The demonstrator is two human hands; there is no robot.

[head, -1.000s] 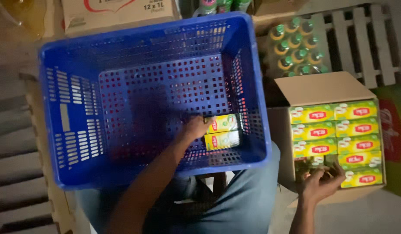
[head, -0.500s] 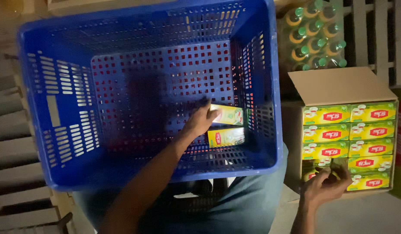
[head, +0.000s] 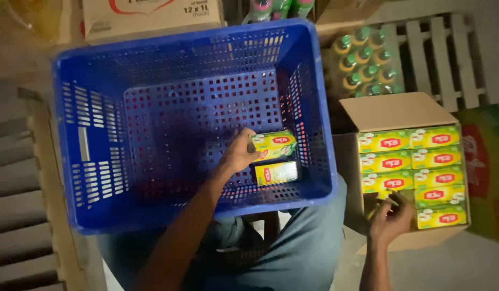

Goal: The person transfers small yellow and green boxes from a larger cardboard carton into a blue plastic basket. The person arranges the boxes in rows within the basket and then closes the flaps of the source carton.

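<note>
A big blue perforated crate (head: 98, 161) rests on my lap. Inside it my left hand (head: 238, 153) grips a small yellow-green box (head: 273, 145), tilted, just above a second like box (head: 276, 173) lying on the crate floor near the right wall. My right hand (head: 389, 215) reaches into the near left corner of an open cardboard carton (head: 395, 110) packed with several rows of the same yellow-green boxes (head: 416, 167); its fingers curl around the top of a box (head: 381, 198) in a gap there.
A shrink-wrapped pack of green-capped bottles (head: 365, 62) stands behind the carton. A closed cardboard case (head: 152, 16) lies beyond the crate. Wooden pallet slats (head: 449, 54) show at top right and slats (head: 17, 215) at left. A red-green pack (head: 484, 161) sits at the right edge.
My left hand has lifted and tilted the upper box in the crate. My right hand has dug into the carton's corner gap and taken hold of a box there.
</note>
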